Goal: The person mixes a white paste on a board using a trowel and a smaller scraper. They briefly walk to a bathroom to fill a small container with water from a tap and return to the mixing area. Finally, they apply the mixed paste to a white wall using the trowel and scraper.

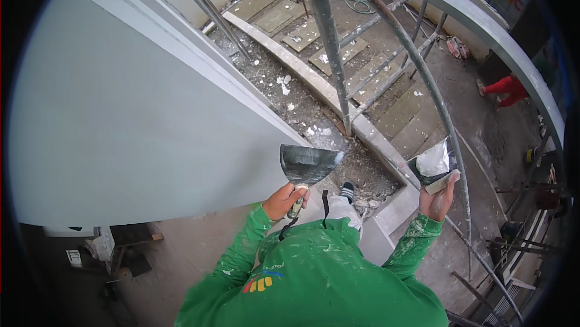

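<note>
My left hand is closed around the handle of a wide putty knife, its dark blade pointing away from me with pale smears on it. That blade is close to the smooth grey-white wall panel; whether they touch I cannot tell. Out to the right, my right hand grips a second broad scraper, only part of which shows. A mound of white putty lies on this scraper and covers most of its blade. White specks dot both green sleeves.
Metal scaffold tubes rise ahead and to the right, with a curved pale beam beyond. Below are a low concrete kerb, boards and white debris. At far right is a person in red trousers. A coiled hose lies at the back.
</note>
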The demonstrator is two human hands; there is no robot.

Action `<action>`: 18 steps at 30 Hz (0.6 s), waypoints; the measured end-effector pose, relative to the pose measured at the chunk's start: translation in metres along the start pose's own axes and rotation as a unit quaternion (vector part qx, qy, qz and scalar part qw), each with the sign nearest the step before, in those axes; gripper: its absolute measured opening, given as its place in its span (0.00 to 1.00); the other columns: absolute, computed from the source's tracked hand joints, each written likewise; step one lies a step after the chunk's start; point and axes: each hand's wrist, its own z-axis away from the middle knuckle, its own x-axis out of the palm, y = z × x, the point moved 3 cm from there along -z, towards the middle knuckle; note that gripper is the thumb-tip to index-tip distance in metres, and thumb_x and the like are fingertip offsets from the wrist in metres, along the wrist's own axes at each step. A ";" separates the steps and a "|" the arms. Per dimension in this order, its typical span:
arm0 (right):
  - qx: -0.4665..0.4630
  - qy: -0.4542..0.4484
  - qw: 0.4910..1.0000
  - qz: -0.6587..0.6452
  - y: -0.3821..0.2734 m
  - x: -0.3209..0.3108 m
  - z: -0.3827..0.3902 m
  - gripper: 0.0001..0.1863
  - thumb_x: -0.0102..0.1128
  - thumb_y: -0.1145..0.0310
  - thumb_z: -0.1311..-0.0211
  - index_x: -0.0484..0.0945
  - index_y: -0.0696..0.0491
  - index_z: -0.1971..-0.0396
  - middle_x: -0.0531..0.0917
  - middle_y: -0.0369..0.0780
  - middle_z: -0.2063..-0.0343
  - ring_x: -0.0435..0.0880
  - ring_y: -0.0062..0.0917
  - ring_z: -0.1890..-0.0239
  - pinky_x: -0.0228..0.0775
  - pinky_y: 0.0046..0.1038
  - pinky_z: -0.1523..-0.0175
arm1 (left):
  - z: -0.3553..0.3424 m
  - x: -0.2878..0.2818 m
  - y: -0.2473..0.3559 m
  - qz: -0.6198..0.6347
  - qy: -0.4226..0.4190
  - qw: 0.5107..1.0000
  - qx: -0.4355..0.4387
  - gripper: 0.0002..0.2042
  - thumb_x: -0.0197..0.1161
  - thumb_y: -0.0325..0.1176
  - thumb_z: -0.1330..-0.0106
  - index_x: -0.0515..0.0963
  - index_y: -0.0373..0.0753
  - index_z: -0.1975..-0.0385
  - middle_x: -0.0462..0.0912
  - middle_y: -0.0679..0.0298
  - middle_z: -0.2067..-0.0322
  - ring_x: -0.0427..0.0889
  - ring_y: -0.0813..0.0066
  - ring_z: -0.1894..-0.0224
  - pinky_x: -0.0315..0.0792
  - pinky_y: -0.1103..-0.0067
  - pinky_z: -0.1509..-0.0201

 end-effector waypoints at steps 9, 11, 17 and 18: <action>0.126 0.097 0.985 -0.072 0.061 -0.050 -0.019 0.28 0.45 0.56 0.28 0.60 0.59 0.37 0.66 0.43 0.37 0.65 0.34 0.35 0.53 0.41 0.31 | 0.020 0.061 -0.024 0.025 0.115 0.988 -0.104 0.13 0.45 0.40 0.25 0.64 0.36 0.66 0.71 0.67 0.72 0.71 0.82 0.70 0.68 0.81 0.64; 0.139 0.104 0.981 -0.084 0.062 -0.062 -0.021 0.27 0.44 0.56 0.27 0.61 0.58 0.37 0.67 0.43 0.37 0.65 0.35 0.35 0.51 0.41 0.30 | 0.013 0.067 -0.024 0.017 0.122 0.987 -0.106 0.14 0.46 0.41 0.25 0.64 0.37 0.66 0.71 0.68 0.73 0.69 0.83 0.71 0.67 0.81 0.65; 0.123 0.132 0.981 -0.075 0.055 -0.072 -0.015 0.28 0.45 0.55 0.28 0.60 0.59 0.37 0.65 0.44 0.36 0.66 0.33 0.36 0.55 0.38 0.32 | 0.010 0.060 -0.007 -0.084 0.116 0.965 -0.218 0.14 0.50 0.45 0.27 0.66 0.39 0.66 0.68 0.72 0.78 0.66 0.86 0.75 0.63 0.83 0.69; 0.122 0.157 0.979 -0.044 0.056 -0.083 -0.011 0.29 0.45 0.55 0.28 0.59 0.60 0.37 0.65 0.44 0.37 0.66 0.33 0.36 0.55 0.37 0.32 | 0.006 0.059 -0.009 -0.085 0.099 0.966 -0.223 0.13 0.50 0.44 0.27 0.67 0.40 0.65 0.68 0.73 0.77 0.66 0.87 0.73 0.63 0.84 0.68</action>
